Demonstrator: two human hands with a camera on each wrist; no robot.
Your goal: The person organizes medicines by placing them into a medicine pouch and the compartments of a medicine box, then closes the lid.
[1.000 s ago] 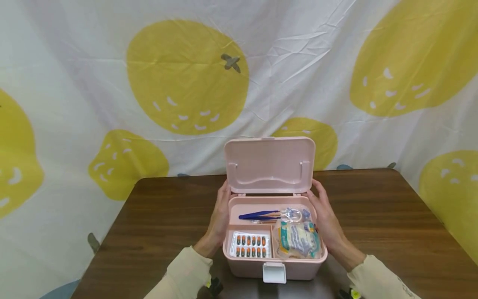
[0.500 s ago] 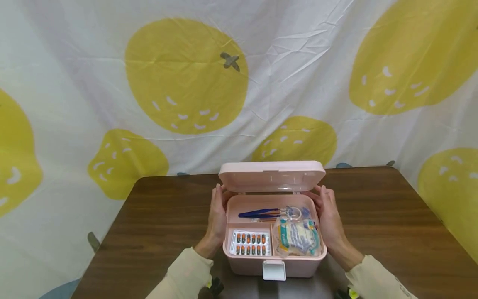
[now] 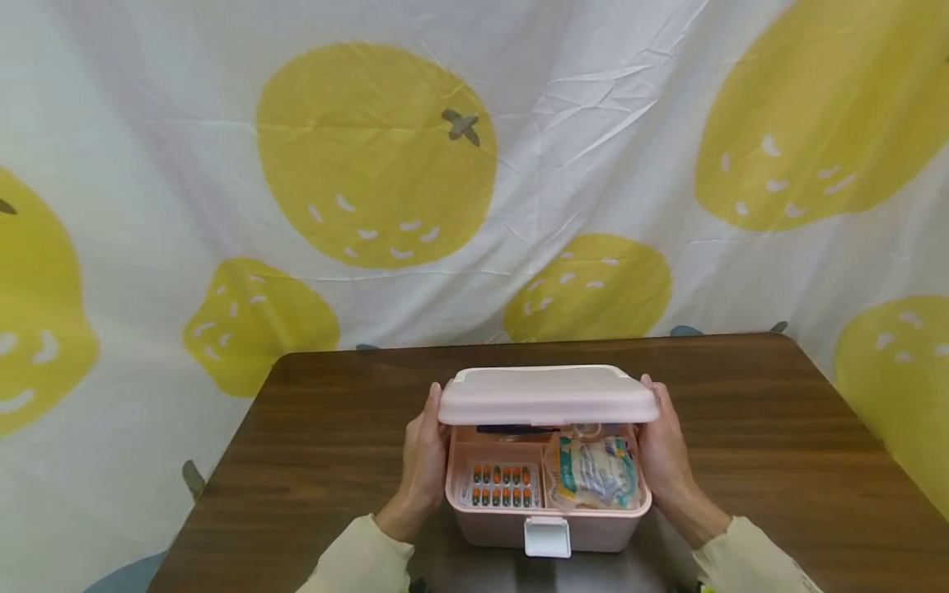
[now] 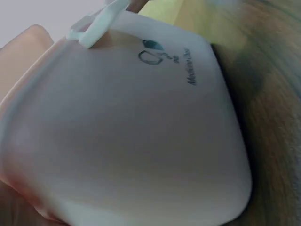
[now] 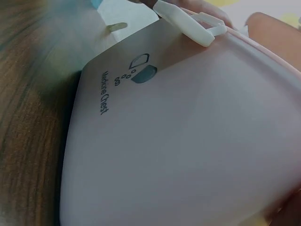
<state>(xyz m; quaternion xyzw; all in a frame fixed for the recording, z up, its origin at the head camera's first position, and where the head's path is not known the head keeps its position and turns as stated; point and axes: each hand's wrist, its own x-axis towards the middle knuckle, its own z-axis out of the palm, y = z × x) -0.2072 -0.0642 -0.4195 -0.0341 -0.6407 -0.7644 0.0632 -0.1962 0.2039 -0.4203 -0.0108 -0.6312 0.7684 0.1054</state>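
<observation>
A pink medicine box stands on the table with its lid tilted forward, partway down over the rear compartment. My left hand lies along the box's left side, fingers pointing up to the lid's left end. On the opposite side my right hand touches the lid's right end, fingertips showing above its edge. A blister pack of capsules is in the front left compartment, and a clear bag of packaged supplies fills the front right one. Blue tweezers show in part beneath the lid.
The white front latch hangs folded outward. Both wrist views show the box's printed front close up. Around the box is a dark wood table, and a lemon-patterned cloth hangs behind it.
The lid has swung forward and down from upright, now covering much of the rear compartment. Both hands have moved with it along the box's sides. The box stays in place.
</observation>
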